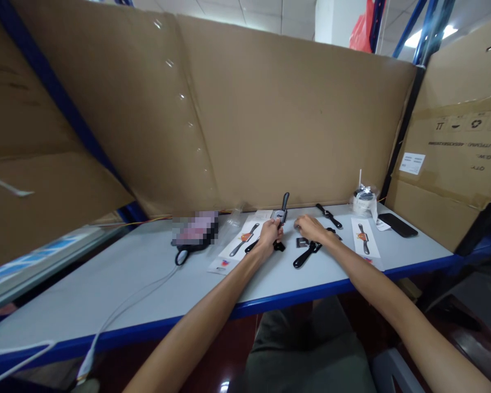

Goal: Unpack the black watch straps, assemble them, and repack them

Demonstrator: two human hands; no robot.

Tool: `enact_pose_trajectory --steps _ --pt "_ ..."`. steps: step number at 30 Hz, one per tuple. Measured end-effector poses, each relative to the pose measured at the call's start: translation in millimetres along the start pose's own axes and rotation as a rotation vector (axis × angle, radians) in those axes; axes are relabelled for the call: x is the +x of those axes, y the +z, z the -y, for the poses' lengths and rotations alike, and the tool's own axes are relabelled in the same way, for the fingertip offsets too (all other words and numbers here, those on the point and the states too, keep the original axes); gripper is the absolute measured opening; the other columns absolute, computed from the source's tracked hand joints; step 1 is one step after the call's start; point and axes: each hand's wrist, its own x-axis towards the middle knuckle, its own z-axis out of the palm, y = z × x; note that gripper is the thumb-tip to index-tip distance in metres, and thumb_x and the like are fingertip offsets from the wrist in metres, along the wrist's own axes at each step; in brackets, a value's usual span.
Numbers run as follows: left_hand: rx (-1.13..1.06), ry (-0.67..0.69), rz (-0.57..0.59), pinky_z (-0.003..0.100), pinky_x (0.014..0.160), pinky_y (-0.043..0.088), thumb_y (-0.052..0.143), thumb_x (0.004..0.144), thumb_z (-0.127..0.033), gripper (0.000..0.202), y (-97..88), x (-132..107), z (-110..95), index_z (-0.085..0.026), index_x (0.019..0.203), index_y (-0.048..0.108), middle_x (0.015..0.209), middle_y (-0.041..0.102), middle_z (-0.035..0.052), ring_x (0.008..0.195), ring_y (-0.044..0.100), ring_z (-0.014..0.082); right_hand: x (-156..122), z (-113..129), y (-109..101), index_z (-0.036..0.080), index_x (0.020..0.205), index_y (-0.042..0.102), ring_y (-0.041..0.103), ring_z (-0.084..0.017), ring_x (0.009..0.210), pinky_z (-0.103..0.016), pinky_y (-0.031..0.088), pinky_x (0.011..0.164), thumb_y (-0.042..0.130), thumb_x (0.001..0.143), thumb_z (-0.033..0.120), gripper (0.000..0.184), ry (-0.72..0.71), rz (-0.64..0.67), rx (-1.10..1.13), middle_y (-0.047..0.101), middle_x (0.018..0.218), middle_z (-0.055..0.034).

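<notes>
My left hand (271, 233) is closed around a spokeshave (285, 202), whose dark handle points up and away from me. To its right, my right hand (310, 226) hovers over the table with bent fingers pressed together. What they hold, if anything, is too small to make out. Just below that hand lie a small flat metal piece (301, 243) and a glossy black spokeshave (305, 256), partly covered by my right wrist. Another black spokeshave (329, 216) rests farther back on the right. Under my left hand, dark parts (279, 246) show only in part.
Printed cards picturing a spokeshave lie on the grey table (147, 284): one card (242, 243) at left, another card (365, 240) at right. A phone (397, 224) and a bagged cup (363, 202) stand right. A cabled device (194, 232) sits left. Cardboard (294, 120) walls the back.
</notes>
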Motion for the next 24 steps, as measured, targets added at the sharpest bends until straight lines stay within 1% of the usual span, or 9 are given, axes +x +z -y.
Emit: enact_pose_trajectory --steps 5,7,10,11,13,16,20,22,24 --pt "0.034 0.014 0.051 0.019 0.038 0.017 0.060 0.093 -0.036 0.024 3.0 -3.2 -1.7 -0.021 0.078 0.048 0.049 0.039 -0.0087 0.037 0.029 0.0064 0.7 -7.6 -1.2 0.016 0.094 0.077 0.068 -0.026 0.098 -0.027 0.044 0.082 0.059 0.082 0.002 0.026 0.056 -0.059 -0.021 0.077 0.100 -0.0141" --pt "0.045 0.013 0.071 0.019 0.038 0.016 0.061 0.092 -0.035 0.024 4.9 -4.6 -2.1 -0.021 0.078 0.049 0.049 0.039 -0.0086 0.037 0.029 0.0062 1.0 -11.5 -1.3 0.016 0.098 0.077 0.068 -0.025 0.096 -0.027 0.044 0.081 0.061 0.081 0.003 0.026 0.083 -0.074 -0.013 0.077 0.098 -0.0132" --pt "0.045 0.008 0.094 0.020 0.038 0.017 0.060 0.093 -0.035 0.024 6.6 -5.9 -2.5 -0.020 0.077 0.049 0.049 0.039 -0.0084 0.036 0.028 0.0061 2.8 -18.7 -2.2 0.015 0.111 0.075 0.068 -0.026 0.098 -0.027 0.046 0.082 0.064 0.080 0.005 0.034 0.130 -0.098 0.005 0.077 0.102 -0.0123" --pt "0.041 0.008 0.095 0.019 0.038 0.017 0.059 0.093 -0.035 0.024 6.4 -6.0 -2.8 -0.020 0.077 0.049 0.049 0.038 -0.0085 0.037 0.027 0.0061 3.6 -21.3 -3.1 0.015 0.112 0.075 0.068 -0.026 0.099 -0.027 0.046 0.082 0.065 0.080 0.006 0.035 0.145 -0.103 0.013 0.077 0.103 -0.0123" --pt "0.029 0.007 0.086 0.019 0.038 0.018 0.058 0.093 -0.035 0.025 4.7 -5.7 -3.5 -0.020 0.076 0.048 0.049 0.038 -0.0086 0.037 0.027 0.0062 5.1 -26.1 -5.7 0.013 0.109 0.077 0.069 -0.025 0.098 -0.026 0.047 0.082 0.067 0.079 0.006 0.032 0.177 -0.106 0.029 0.078 0.103 -0.0123" --pt "0.010 0.008 0.055 0.020 0.038 0.020 0.057 0.093 -0.035 0.025 0.4 -4.2 -4.8 -0.020 0.076 0.047 0.050 0.039 -0.0083 0.038 0.028 0.0063 5.4 -31.4 -10.2 0.013 0.102 0.079 0.070 -0.021 0.089 -0.023 0.047 0.076 0.071 0.078 0.009 0.025 0.227 -0.098 0.053 0.079 0.096 -0.0097" --pt "-0.009 0.008 0.028 0.019 0.038 0.020 0.057 0.092 -0.035 0.024 -3.1 -2.1 -5.1 -0.020 0.077 0.046 0.050 0.040 -0.0084 0.038 0.029 0.0059 2.9 -36.1 -16.0 0.019 0.095 0.080 0.071 -0.018 0.082 -0.021 0.046 0.070 0.077 0.076 0.018 0.019 0.287 -0.106 0.061 0.079 0.089 -0.0031" --pt "-0.015 0.008 0.028 0.019 0.038 0.020 0.058 0.092 -0.035 0.023 -3.0 -1.4 -4.5 -0.020 0.077 0.046 0.050 0.040 -0.0084 0.038 0.029 0.0059 1.4 -38.4 -19.5 0.020 0.098 0.079 0.072 -0.019 0.088 -0.022 0.047 0.072 0.072 0.083 0.022 0.017 0.347 -0.153 0.035 0.079 0.095 -0.0038" --pt "-0.025 0.005 0.039 0.019 0.037 0.019 0.058 0.092 -0.034 0.023 -2.2 -0.9 -3.5 -0.020 0.078 0.047 0.050 0.040 -0.0085 0.038 0.029 0.0061 -0.3 -40.7 -22.4 0.019 0.106 0.077 0.071 -0.023 0.100 -0.025 0.048 0.078 0.059 0.092 0.019 0.023 0.423 -0.220 -0.013 0.078 0.106 -0.0085"
